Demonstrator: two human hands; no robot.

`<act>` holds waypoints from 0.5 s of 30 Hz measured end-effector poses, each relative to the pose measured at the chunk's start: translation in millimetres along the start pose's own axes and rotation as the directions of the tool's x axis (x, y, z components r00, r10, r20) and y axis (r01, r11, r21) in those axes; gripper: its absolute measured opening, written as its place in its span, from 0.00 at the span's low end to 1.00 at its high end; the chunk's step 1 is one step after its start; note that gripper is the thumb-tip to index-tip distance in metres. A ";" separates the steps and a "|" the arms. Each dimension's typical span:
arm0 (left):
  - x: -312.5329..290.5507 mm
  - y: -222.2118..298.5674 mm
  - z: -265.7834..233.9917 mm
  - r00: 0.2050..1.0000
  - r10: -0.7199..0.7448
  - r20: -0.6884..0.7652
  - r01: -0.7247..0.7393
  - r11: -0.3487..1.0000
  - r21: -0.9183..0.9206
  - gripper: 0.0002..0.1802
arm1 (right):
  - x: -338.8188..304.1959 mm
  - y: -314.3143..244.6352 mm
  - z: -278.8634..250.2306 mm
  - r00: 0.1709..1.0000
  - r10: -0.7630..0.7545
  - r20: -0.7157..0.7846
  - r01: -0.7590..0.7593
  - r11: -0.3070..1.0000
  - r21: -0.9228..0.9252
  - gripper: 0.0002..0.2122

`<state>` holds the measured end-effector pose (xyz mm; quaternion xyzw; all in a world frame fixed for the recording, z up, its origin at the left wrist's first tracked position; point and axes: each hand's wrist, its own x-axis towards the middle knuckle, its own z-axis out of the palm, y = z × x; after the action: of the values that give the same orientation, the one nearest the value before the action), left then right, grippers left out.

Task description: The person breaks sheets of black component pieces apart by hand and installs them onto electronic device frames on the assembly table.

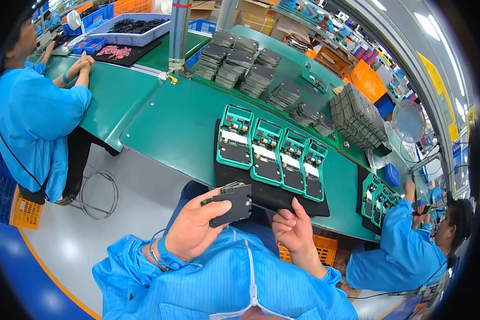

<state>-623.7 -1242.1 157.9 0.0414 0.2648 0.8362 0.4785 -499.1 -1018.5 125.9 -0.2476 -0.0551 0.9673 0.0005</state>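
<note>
My left hand (189,226) is closed round a small stack of dark grey flat plates (232,205), its thumb on the top one and the plates' edges slightly fanned. To its right, my right hand (293,229) is held palm up by the front edge of the black mat (272,194). Its fingers are loosely curled, the thumb stands apart, and I see nothing in it. On the mat lies a row of several green frames (236,136), each with a dark plate, a white strip and small parts inside.
Stacks of grey plates (232,61) line the back of the green table (170,122), with a larger pile (357,114) further right. A co-worker (37,117) sits at left; another (405,250) works at right beside more green frames (376,197). A metal post (178,37) rises behind the table.
</note>
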 end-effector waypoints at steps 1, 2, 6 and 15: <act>0.7 0.8 -0.2 1.000 0.007 0.000 -0.007 1.000 0.003 0.26 | 0.0 0.4 1.1 1.000 -0.003 0.000 0.003 1.000 0.004 0.24; 1.3 1.5 -0.8 1.000 0.013 0.001 -0.013 1.000 0.007 0.25 | 0.2 1.0 2.3 1.000 0.014 -0.001 -0.014 1.000 0.006 0.23; 4.7 6.2 -6.4 0.998 0.002 -0.064 -0.001 1.000 0.006 0.24 | 1.8 3.6 1.6 0.998 0.054 0.045 -0.055 0.998 0.036 0.23; 10.7 20.7 -14.8 0.999 -0.042 -0.009 0.042 0.997 0.058 0.23 | 1.1 15.9 3.7 0.998 -0.060 -0.019 0.059 0.998 -0.025 0.24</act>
<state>-650.4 -1247.6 153.2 0.0467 0.2918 0.8180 0.4935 -501.5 -1034.7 126.9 -0.2553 -0.0741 0.9636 0.0269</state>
